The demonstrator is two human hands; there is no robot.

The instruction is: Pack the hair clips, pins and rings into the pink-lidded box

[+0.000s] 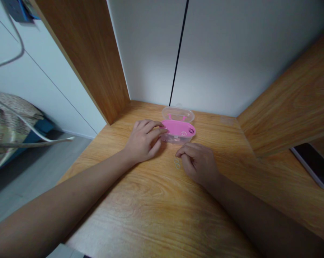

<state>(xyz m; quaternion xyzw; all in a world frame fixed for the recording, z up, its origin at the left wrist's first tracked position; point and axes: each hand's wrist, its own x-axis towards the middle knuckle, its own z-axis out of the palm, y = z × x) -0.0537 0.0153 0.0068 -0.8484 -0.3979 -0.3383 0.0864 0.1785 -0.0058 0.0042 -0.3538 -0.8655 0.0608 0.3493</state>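
Note:
A small pink plastic box (179,130) stands open near the back of the wooden desk (156,200), its clear lid (178,114) tipped up behind it. My left hand (144,140) rests on the desk with its fingertips laid against the box's left end, holding it steady. My right hand (198,161) lies just in front of the box, fingers curled and pinched together close to the desk. A couple of tiny clear rubber bands (177,163) lie on the wood beside its fingertips. Whether anything is in the pinch I cannot make out.
White wall panels (218,53) close off the back of the desk. A wooden side panel (89,53) rises at the left and a wooden shelf (293,104) juts in from the right. A dark phone (315,165) lies at the far right. A cable and bedding show left.

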